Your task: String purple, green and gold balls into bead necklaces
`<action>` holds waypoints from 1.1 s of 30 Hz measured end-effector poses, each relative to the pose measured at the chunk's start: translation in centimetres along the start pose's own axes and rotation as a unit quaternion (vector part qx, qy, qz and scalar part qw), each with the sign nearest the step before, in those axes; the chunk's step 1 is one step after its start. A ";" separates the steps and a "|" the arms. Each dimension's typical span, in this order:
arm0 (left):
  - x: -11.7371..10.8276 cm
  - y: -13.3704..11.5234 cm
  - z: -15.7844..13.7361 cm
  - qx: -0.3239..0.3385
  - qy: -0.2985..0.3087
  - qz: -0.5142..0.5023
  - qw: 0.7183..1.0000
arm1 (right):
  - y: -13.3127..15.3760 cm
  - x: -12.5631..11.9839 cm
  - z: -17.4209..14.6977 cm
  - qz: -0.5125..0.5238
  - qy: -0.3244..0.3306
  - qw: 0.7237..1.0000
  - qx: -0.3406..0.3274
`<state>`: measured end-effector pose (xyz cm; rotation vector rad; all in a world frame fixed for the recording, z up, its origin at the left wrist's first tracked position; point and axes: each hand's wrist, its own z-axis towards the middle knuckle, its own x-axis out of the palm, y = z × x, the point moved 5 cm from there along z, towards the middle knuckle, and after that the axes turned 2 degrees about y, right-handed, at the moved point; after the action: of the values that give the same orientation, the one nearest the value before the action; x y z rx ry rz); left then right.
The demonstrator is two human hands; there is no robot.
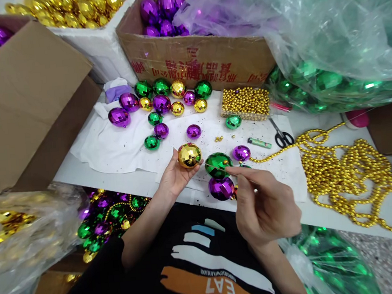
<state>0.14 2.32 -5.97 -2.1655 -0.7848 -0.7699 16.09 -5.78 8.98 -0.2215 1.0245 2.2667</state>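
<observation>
My left hand [179, 173] is closed around a shiny gold mirrored ball [189, 155] at the table's front edge. My right hand [267, 200] pinches a thin string [214, 166] that runs toward the gold ball. Just beyond the right fingers are a large green ball [218, 164] and a purple ball [221, 188], close against each other. A smaller purple ball [241, 152] lies beside them, near the end of a gold bead chain [268, 156]. Whether the green and purple balls hang on the string or rest on the table I cannot tell.
Several purple, green and gold balls [161, 104] lie on the white cloth [94, 142]. Farther back stand a tray of gold beads [245, 102] and a cardboard box [202, 57]. Scissors [282, 135], a green lighter [259, 143] and piled bead chain [349, 174] are to the right.
</observation>
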 end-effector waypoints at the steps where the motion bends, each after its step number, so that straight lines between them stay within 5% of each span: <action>1: 0.0 0.0 0.0 0.000 -0.002 -0.002 1.000 | 0.1 0.2 0.2 -0.006 -0.010 1.000 -0.011; 15: 0.1 -0.3 0.0 0.009 -0.030 -0.023 0.999 | 1.1 0.3 0.3 0.029 0.007 1.000 -0.010; 33: -0.5 0.0 0.4 0.016 0.015 -0.019 1.000 | 0.7 3.9 -0.1 -0.107 0.048 0.988 -0.101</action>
<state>-0.02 2.44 -6.53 -2.1117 -0.8204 -0.8025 12.57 -4.27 7.82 -0.5054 0.7768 2.1770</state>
